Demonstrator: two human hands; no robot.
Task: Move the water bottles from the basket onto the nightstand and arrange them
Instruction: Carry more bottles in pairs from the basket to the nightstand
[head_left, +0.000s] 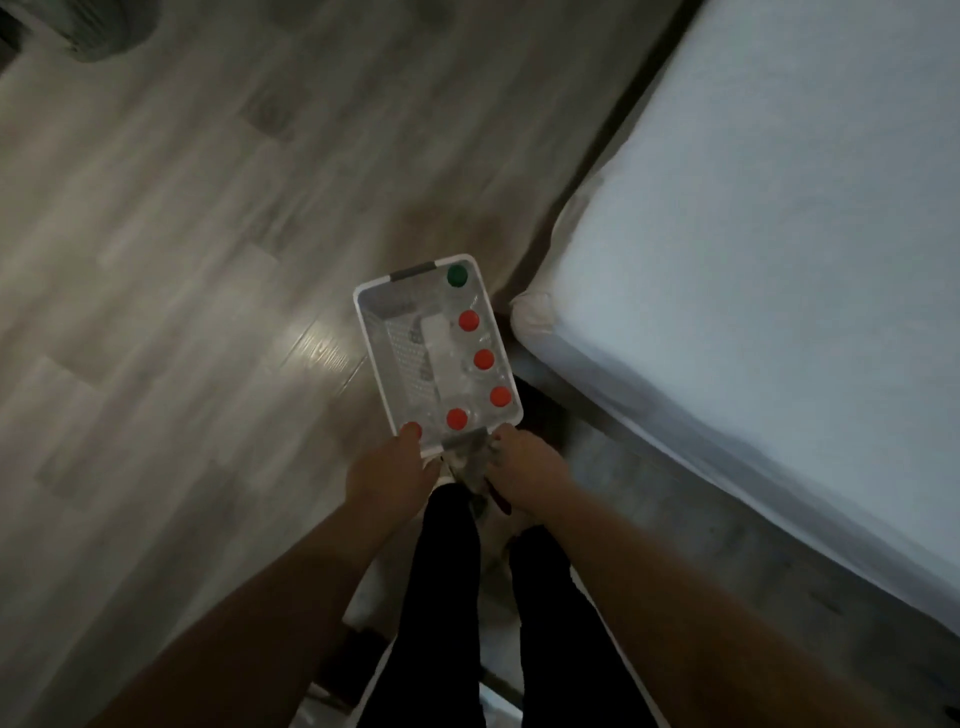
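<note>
**Basket gripped at one end, bottles all inside**

The near end of the basket (363, 332) is gripped by both hands: the left hand (387, 467) at its corner, the right hand (524, 457) by the grey handle. The water bottles (483, 359) are seen upright inside along the right wall, with a green cap (457, 275) farthest. The bed (753, 260) lies just beside. No nightstand is seen. With one end held, a tilt could send the bottles sliding or toppling.

1 basket (415, 273); 5 red-capped bottles (483, 359); 1 green-capped bottle (457, 275); 2 hands: left hand (387, 467), right hand (530, 462); 1 bed (753, 260).
</note>
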